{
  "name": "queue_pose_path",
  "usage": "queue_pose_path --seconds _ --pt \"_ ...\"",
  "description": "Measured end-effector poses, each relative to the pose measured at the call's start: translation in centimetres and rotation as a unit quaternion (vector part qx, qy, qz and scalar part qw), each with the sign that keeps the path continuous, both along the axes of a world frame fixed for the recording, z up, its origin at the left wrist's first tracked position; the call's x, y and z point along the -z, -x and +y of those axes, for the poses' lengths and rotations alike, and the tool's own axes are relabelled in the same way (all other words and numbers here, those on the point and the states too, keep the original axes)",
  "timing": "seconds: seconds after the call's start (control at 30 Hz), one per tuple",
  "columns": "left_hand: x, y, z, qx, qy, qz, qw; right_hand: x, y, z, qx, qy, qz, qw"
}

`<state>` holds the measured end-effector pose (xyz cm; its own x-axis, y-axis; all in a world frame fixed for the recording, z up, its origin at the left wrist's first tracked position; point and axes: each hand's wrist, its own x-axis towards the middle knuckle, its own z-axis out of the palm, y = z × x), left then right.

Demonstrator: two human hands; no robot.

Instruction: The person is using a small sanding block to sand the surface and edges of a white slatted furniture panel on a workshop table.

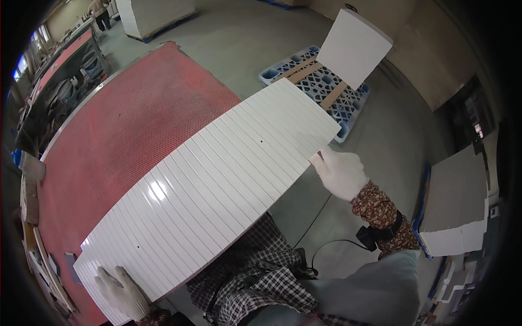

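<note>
A long white panel (217, 174) with many parallel grooves and two small dark holes lies slantwise before me, partly over the red mesh-textured table top (147, 108). My left hand (122, 294), in a white knit glove, rests on the panel's near-left end, fingers stretched and apart on its surface. Gloved as well, my right hand (342, 173) is closed at the panel's far-right edge, with thumb and fingers pressed together there. A small reddish bit shows by that thumb, too small to name. The panel's underside is hidden.
Beyond the panel's right end a blue plastic pallet (326, 81) carries brown strips and an upright white board (354, 48). More white stacks (457, 201) stand at right and a tall one (157, 16) at the back. A person (100, 12) is far left, near cluttered shelves.
</note>
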<state>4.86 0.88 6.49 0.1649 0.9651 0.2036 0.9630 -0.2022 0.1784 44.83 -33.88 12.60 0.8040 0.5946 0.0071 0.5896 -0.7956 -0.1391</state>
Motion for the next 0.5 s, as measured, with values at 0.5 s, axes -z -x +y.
queue_pose_path --seconds 0.5 --pt "0.0 -0.6 -0.7 0.027 -0.044 0.005 0.999 -0.6 -12.0 18.3 -0.058 0.052 -0.026 0.997"
